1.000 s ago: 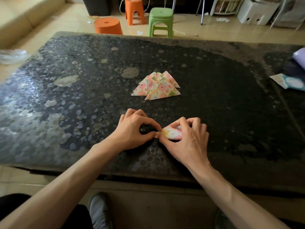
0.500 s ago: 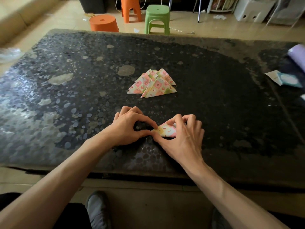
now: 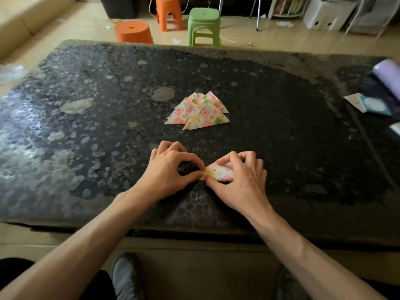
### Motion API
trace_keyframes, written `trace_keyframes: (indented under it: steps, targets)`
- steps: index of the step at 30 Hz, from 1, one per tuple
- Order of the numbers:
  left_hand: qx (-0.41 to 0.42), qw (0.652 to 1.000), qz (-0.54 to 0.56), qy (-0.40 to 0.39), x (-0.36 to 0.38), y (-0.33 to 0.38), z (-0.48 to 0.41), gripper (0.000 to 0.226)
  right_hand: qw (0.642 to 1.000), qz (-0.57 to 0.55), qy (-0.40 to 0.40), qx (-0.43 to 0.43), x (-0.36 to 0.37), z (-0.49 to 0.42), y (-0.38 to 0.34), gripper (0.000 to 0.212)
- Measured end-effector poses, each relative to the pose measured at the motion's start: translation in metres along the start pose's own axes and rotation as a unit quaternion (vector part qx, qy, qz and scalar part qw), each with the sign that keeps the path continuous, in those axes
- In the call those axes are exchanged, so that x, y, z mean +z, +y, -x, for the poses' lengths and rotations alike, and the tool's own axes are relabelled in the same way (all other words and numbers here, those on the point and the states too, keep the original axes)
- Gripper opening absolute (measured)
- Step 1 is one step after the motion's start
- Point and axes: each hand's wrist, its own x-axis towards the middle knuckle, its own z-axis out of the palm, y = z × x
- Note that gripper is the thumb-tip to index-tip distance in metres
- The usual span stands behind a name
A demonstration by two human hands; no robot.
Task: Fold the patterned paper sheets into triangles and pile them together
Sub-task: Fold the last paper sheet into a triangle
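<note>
A small pink, green and cream patterned paper sheet (image 3: 220, 173), partly folded, lies near the front of the dark pebble-patterned table (image 3: 86, 131). My left hand (image 3: 171, 167) pinches its left corner between thumb and forefinger. My right hand (image 3: 240, 178) curls over the paper's right part and pinches it, hiding most of it. Farther back, at mid-table, sits a pile of several folded patterned triangles (image 3: 199, 112), overlapping one another, apart from both hands.
At the table's right edge lie a lilac roll (image 3: 387, 72) and a white and teal packet (image 3: 368, 103). Beyond the far edge stand an orange tub (image 3: 133, 32), an orange stool (image 3: 168, 14) and a green stool (image 3: 203, 24). My shoes show below the table.
Both hands keep pinching the same paper at the same spot; my fingers have shifted slightly on it. The view itself has drifted a little.
</note>
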Motion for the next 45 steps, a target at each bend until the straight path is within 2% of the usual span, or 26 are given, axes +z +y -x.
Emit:
trace_keyframes:
  steps: [8,13,16,21,25,32,38,45]
  targets:
    - [0.048,0.999,-0.007,-0.016,0.003,0.001,-0.002,0.018,1.0,0.0,-0.026,-0.004,-0.006,-0.002,0.002,0.053]
    - [0.058,0.998,-0.01,-0.024,0.004,-0.001,-0.003,0.02,0.998,-0.009,-0.061,-0.003,-0.014,-0.004,0.003,0.044]
    - [0.062,0.998,-0.007,-0.031,0.003,0.001,-0.003,0.02,0.998,-0.012,-0.062,-0.009,-0.015,-0.004,0.002,0.042]
    - [0.06,0.998,0.005,0.01,0.011,0.007,0.003,0.018,0.998,-0.012,-0.056,-0.023,-0.017,-0.002,0.006,0.04]
    - [0.061,0.998,0.005,-0.003,0.008,0.005,-0.001,0.019,0.998,0.0,-0.059,-0.02,-0.02,-0.002,0.011,0.038]
    - [0.126,0.991,0.024,-0.026,0.015,0.009,-0.003,0.026,0.998,-0.015,-0.059,-0.022,-0.019,0.0,0.014,0.038]
    - [0.123,0.991,0.026,-0.041,0.015,0.009,-0.004,0.028,0.998,-0.022,-0.057,-0.023,-0.023,0.002,0.023,0.039]
    - [0.104,0.993,0.036,-0.035,0.02,0.013,-0.003,0.018,0.997,-0.022,-0.072,-0.033,-0.029,0.003,0.028,0.041]
